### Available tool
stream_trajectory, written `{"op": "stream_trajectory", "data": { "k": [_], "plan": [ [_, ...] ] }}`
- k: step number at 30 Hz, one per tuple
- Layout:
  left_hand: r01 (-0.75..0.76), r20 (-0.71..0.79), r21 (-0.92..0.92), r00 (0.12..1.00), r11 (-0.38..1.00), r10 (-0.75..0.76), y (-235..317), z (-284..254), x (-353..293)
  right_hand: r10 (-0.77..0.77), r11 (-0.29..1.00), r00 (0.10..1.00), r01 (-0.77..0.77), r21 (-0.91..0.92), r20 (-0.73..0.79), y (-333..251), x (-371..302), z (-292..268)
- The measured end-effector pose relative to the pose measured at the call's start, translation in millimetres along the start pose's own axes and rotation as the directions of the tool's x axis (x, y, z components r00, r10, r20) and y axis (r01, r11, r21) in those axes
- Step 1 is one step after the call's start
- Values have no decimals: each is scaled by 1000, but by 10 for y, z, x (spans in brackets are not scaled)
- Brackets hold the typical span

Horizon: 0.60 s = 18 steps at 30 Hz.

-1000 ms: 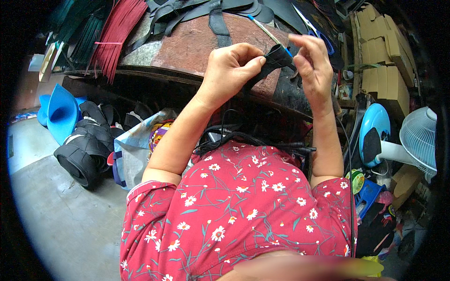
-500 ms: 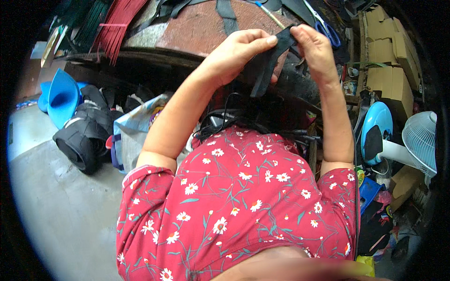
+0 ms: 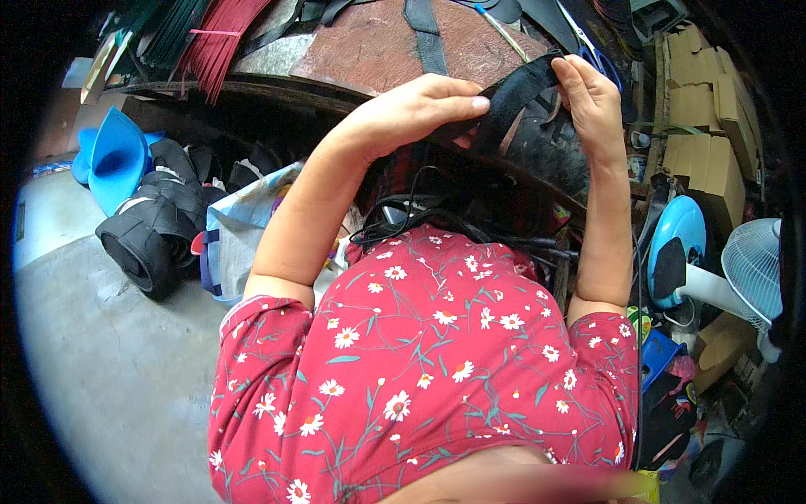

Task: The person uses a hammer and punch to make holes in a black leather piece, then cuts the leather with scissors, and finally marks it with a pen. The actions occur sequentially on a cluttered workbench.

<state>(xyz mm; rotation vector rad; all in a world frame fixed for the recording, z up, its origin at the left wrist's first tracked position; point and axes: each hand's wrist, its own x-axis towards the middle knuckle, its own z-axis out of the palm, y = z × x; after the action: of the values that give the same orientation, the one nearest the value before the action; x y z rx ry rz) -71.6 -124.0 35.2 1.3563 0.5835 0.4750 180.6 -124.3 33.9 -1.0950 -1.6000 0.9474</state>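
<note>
A black strap-like strip of material (image 3: 514,94) is stretched between my two hands, over the front edge of the worktable. My left hand (image 3: 432,107) is closed on one part of it, thumb on top. At the other end, my right hand (image 3: 589,94) pinches the strip between thumb and fingers. Part of the strip hangs down in a loop below the left thumb. A slim pen-like stick with a blue tip (image 3: 502,32) lies on the table just beyond the strip. Behind my right hand are scissors with blue handles (image 3: 606,69), partly hidden.
The worktable (image 3: 361,46) has a reddish, worn top with black strips across it. Bundles of red strands (image 3: 220,52) hang at its left. Black rolled pieces (image 3: 155,223) and a cloth bag (image 3: 239,231) sit on the left floor. A fan (image 3: 750,265) and cardboard boxes (image 3: 705,164) stand at right.
My hands have moved apart, the right one toward the right. The strip, earlier folded and hanging narrowly between them, is now spread wider. The view has shifted slightly.
</note>
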Motion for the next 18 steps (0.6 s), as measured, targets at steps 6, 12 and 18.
{"op": "stream_trajectory", "data": {
  "k": [6, 12, 18],
  "plan": [
    [-137, -202, 818, 841, 559, 502, 168, -8, -124, 135, 930, 989, -146, 337, 53, -217, -78, 59],
    [-296, -233, 556, 841, 777, 488, 347, 311, 44, -76, 989, 990, 90, -116, 119, -450, -72, 97],
    [328, -92, 327, 944, 886, -316, 358, 214, -66, -154, 934, 978, 190, -301, 140, -379, -183, 218]
  ]
}}
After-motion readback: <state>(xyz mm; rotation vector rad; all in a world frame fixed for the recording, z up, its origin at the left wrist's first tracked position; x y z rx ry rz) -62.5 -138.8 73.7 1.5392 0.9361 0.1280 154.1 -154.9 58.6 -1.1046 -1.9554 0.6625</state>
